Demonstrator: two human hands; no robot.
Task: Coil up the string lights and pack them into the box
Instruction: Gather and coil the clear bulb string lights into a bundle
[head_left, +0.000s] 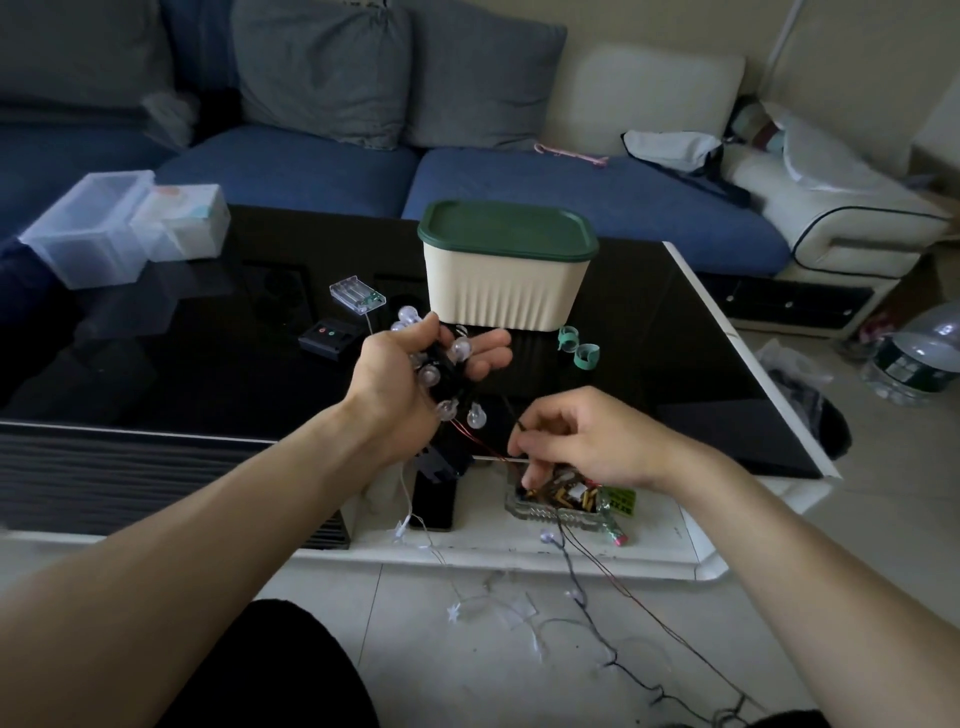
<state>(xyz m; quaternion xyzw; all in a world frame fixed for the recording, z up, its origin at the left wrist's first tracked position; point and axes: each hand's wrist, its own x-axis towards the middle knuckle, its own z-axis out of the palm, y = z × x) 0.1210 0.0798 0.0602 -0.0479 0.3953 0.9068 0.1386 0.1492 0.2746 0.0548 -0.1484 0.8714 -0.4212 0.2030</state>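
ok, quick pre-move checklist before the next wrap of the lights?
1. Coil secured: left hand holds the bundle of string lights, bulbs showing between the fingers. ok.
2. Feed wire in grip: right hand pinches the wire near the table edge. ok.
3. Slack free: loose strand trails tangled over the floor. not ok.
4. Snag risk: the wire runs past the glass tray of small items. cannot tell.
5. Box ready: cream box has its green lid on. not ok.
6. Battery pack lies on the table; whether its wire joins the coil: cannot tell.
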